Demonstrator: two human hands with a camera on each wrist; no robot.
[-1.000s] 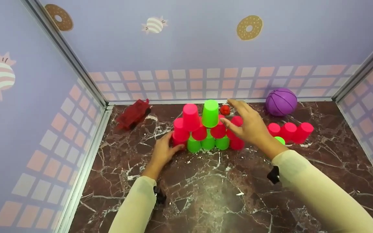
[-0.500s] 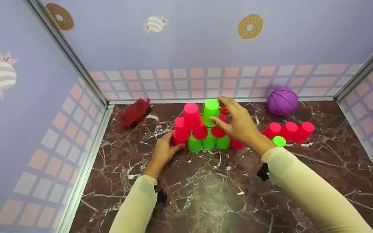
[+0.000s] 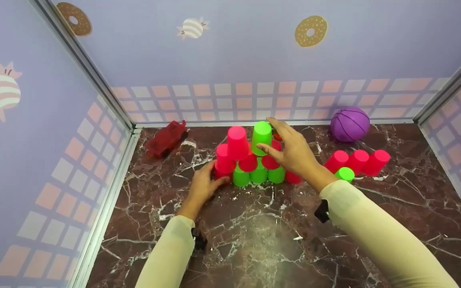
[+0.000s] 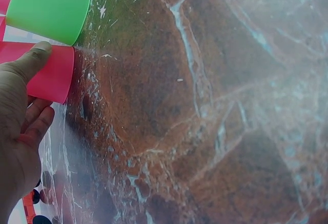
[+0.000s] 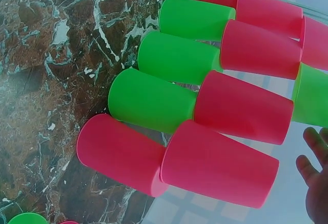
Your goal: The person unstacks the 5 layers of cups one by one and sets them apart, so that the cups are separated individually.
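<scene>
Upside-down plastic cups form a stepped wall in the head view, with several pink and green cups in the bottom row and pink ones above. On the third tier stand a pink cup and a green cup. My left hand grips the bottom-left pink cup, thumb on its near side and fingers behind. At the top, my right hand has its thumb on the green cup's front and a finger behind its rim. In the right wrist view, its other visible fingers stay apart from the cups.
Right of the wall stand several pink cups and one green cup. A purple ball sits by the back wall. A red toy vehicle lies back left. A small red object is partly hidden behind my right hand.
My right hand has moved left and closed in around the upper green cup, from beside it a second ago. My left hand keeps its place on the bottom-left pink cup.
</scene>
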